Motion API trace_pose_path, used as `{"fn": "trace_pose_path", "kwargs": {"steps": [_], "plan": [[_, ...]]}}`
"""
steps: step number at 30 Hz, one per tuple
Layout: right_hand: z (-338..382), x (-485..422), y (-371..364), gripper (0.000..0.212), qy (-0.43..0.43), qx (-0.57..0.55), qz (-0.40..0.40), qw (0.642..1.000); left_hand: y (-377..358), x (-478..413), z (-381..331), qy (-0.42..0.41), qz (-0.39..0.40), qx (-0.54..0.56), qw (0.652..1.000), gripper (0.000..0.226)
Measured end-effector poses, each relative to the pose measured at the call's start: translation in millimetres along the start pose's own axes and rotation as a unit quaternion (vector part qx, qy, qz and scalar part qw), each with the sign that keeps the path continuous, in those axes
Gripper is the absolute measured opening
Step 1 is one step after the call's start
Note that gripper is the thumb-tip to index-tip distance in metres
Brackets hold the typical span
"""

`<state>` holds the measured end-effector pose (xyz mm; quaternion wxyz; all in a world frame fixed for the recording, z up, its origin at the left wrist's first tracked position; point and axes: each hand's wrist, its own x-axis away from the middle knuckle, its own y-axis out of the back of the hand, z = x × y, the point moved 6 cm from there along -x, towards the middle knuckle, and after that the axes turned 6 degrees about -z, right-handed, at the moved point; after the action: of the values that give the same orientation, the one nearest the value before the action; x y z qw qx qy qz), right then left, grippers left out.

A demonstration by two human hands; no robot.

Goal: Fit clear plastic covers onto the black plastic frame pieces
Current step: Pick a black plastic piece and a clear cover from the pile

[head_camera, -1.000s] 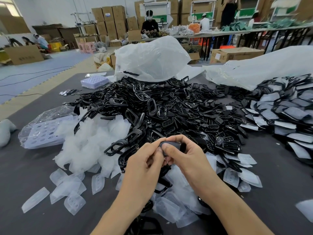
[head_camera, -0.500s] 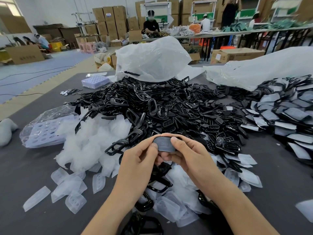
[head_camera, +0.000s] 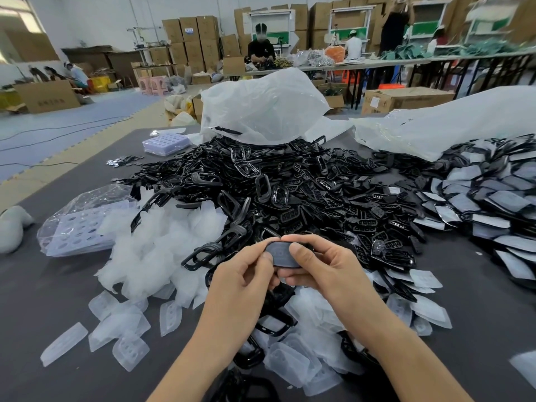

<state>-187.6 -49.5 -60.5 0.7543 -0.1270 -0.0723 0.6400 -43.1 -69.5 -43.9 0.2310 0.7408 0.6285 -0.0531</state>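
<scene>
Both hands hold 1 black frame piece (head_camera: 287, 263) just above the near edge of the black heap (head_camera: 290, 192). The left hand (head_camera: 246, 274) pinches its left end; the right hand (head_camera: 324, 265) grips its right end, thumb pressed on the upper face. The long axis runs left to right between the 2 hands — neither is nearer. The greyish face suggests a clear cover (head_camera: 278, 251) already laid on — full seating cannot be told.

Frame pieces (head_camera: 290, 192): black plastic, glossy, smooth.
Covers (head_camera: 162, 250): clear to milky plastic, thin, soft sheen.
Counter (head_camera: 58, 300): dark grey, matt, cloth-like.
Bags (head_camera: 261, 108): thin translucent plastic film, crinkled, shiny.
Boxes (head_camera: 406, 98): brown cardboard, matt.
</scene>
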Motion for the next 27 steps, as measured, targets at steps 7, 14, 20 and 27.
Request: {"fn": "trace_pose_path", "kwargs": {"steps": [7,14,20,27], "plan": [[2,0,5,0.019,-0.001,-0.032,-0.047,0.998,8,6,-3,-0.101,-0.072,-0.133,0.983,0.020],[1,0,8,0.017,0.000,-0.030,-0.069,0.997,-1,9,-14,-0.243,-0.038,-0.319,0.915,0.024],[-3,2,7,0.018,0.000,-0.027,-0.088,0.996,-13,17,-15,-0.243,0.027,-0.310,0.919,0.031],[-5,1,8,0.020,-0.008,-0.051,-0.101,0.994,-21,19,-4,-0.177,0.066,-0.252,0.949,0.041]]}}
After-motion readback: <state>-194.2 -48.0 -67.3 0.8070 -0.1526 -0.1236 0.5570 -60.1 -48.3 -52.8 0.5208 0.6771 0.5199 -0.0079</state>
